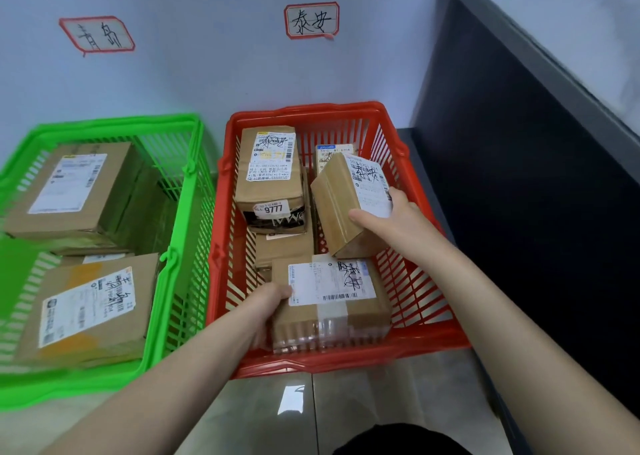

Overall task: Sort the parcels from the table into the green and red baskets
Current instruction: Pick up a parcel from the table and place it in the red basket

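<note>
Two cardboard parcels inside red basket [311, 364]: taped parcel [332, 302] at near wall, gripped at its end by left hand [273, 298]; tilted parcel [346, 212] at right wall, clasped over upper corner by right hand [384, 215]. Probably light and stiff, tape slick; best held by opposite edges.

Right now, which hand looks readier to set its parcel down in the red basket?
Probably the left hand: its taped parcel sits level and low at the near wall of the red basket. The right hand holds its small parcel tilted, above the others.
</note>
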